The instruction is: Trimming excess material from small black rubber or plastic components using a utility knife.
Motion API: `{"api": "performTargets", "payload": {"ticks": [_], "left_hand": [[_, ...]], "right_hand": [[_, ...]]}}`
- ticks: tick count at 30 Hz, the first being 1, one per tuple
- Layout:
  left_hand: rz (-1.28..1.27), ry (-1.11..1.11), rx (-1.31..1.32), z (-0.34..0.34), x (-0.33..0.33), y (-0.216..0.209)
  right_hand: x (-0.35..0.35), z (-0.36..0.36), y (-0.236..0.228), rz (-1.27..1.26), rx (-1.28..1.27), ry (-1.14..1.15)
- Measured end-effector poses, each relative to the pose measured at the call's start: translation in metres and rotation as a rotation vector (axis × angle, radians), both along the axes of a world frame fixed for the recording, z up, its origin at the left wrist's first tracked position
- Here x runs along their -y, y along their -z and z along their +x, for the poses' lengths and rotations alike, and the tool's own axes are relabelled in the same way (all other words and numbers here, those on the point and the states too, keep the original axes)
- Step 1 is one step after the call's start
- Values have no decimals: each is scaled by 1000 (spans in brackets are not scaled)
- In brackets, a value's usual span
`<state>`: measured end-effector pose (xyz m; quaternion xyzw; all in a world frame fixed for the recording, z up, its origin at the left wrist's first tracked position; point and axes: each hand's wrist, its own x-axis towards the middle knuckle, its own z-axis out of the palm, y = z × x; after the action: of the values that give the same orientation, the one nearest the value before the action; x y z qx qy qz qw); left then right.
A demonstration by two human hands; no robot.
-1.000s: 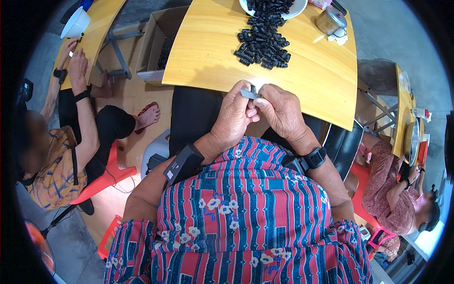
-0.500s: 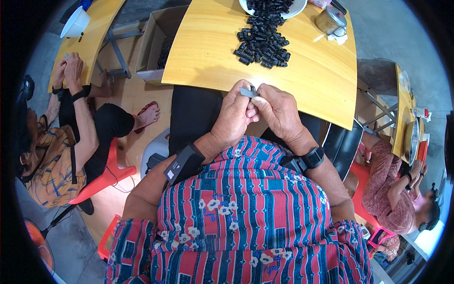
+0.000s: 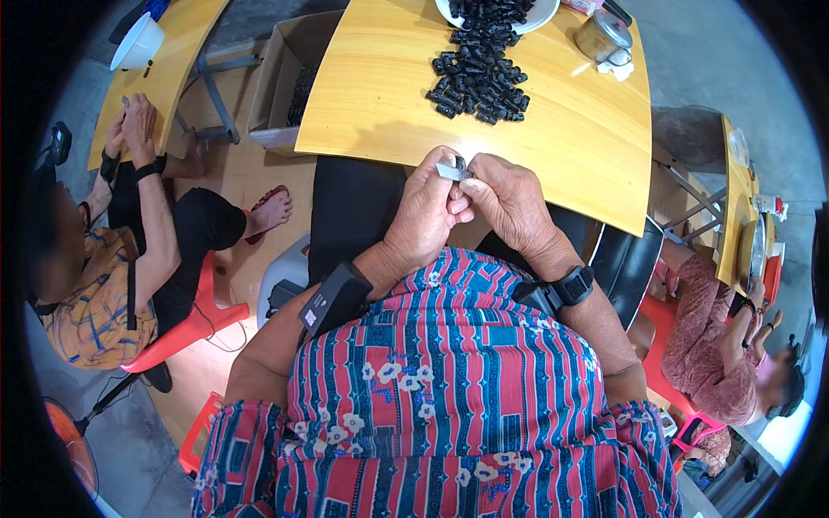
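My left hand (image 3: 425, 203) is closed, thumb and fingers pinching a small black plastic part (image 3: 460, 161) that is mostly covered by the fingers. Against it, my right hand (image 3: 511, 200) is closed on a thin grey metal blade (image 3: 451, 172), whose flat end sticks out over my left thumb. Both hands touch each other just off the near edge of the yellow wooden table (image 3: 371, 112). Farther back lies a heap of similar black plastic parts (image 3: 480, 82), spilling from a white plate (image 3: 546, 15).
A metal canister (image 3: 602, 36) stands at the table's far right, crumpled white tissue (image 3: 618, 69) beside it. Left of the table is an open cardboard box (image 3: 275, 95). Co-workers sit on red stools at other tables on both sides, a white bowl (image 3: 138, 43) at far left.
The blade has tilted slightly between my fingers; my hands stay in nearly the same place. The co-worker on the left has shifted the head, and the one on the right has moved the hands.
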<state>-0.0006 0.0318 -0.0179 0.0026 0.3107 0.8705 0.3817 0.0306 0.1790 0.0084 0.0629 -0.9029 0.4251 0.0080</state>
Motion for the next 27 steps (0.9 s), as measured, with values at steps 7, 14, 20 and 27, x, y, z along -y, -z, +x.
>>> {"api": "performTargets", "payload": {"ticks": [7, 14, 20, 27], "left_hand": [[35, 13, 43, 2, 0, 4], [9, 5, 36, 1, 1, 4], [8, 3, 22, 0, 1, 4], [48, 11, 46, 0, 1, 5]], "right_hand": [[-2, 1, -3, 44, 0, -33], [-1, 0, -3, 80, -7, -37], [0, -1, -1, 50, 1, 1], [-2, -1, -3, 77, -22, -36]]}}
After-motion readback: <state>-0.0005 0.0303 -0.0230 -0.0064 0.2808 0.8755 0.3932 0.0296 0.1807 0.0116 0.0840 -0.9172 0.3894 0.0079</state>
